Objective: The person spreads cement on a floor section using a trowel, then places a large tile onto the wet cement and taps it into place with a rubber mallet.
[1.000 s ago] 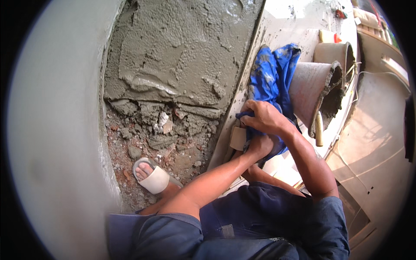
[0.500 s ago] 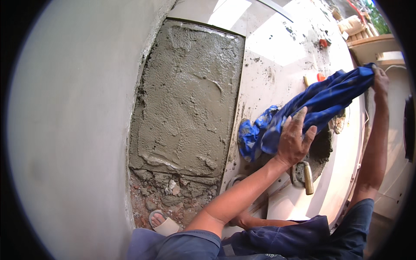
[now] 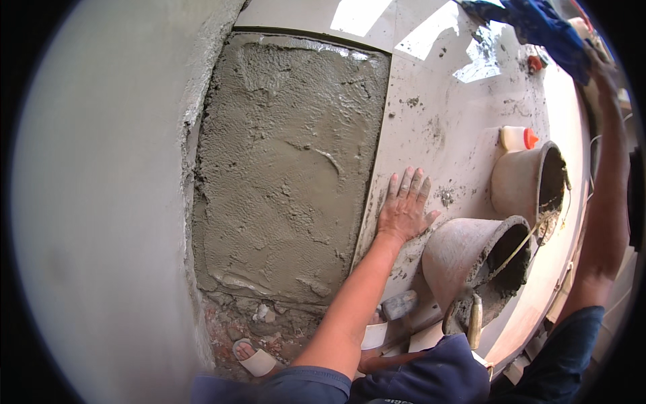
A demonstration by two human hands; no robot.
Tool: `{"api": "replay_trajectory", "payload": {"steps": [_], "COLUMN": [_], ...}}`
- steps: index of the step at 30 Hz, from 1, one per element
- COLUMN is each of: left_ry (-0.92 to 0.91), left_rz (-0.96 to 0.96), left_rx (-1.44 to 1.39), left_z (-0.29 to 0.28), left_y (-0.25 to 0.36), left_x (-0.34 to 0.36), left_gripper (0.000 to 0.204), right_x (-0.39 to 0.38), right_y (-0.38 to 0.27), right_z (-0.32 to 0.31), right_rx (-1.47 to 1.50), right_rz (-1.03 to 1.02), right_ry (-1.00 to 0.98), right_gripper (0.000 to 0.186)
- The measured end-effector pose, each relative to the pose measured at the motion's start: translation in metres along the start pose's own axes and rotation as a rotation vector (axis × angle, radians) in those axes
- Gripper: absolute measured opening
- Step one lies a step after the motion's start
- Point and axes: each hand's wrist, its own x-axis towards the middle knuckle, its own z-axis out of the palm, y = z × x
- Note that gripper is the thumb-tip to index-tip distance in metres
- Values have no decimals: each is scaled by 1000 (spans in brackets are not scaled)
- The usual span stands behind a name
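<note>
My left hand (image 3: 406, 214) lies flat with fingers spread on the pale floor tile (image 3: 420, 151), just right of a rectangle of wet grey mortar (image 3: 289, 182). Up at the far right, my right hand (image 3: 600, 73) grips a bunched blue cloth (image 3: 555, 37), held out over the tiles. Right of my left hand, a mortar-crusted bucket (image 3: 452, 252) stands with its mouth turned toward the right. At its near side is a trowel with a wooden handle (image 3: 476, 322).
A second bucket (image 3: 515, 180) stands farther off, beside a small bottle with a red cap (image 3: 517, 138). A grey block-like tool head (image 3: 400, 305) lies near my sandalled foot. Along the left runs a pale wall (image 3: 108, 202). Broken rubble (image 3: 269, 330) borders the mortar's near edge.
My right hand has swung the blue cloth up and away to the far right, uncovering both buckets. My left hand has come off the cloth and down onto the tile.
</note>
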Motion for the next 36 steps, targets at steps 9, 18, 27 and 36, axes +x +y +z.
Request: {"api": "replay_trajectory", "payload": {"steps": [9,18,27,36], "left_ry": [36,107,133,173], "left_rz": [3,6,12,20], "left_rx": [-54,-56,-35,-57], "left_z": [-1,8,7,8], "left_y": [1,2,2,2], "left_x": [0,-4,-3,-3], "left_gripper": [86,88,88,89], "right_x": [-166,-175,-164,-174], "right_y": [-51,-59,-62,-55], "right_z": [318,361,364,374], "right_rx": [258,0,-88,-284], "right_rz": [165,-291,-485,-877], "right_ry": [-402,-744,-641,-462], "right_gripper": [38,29,23,9]}}
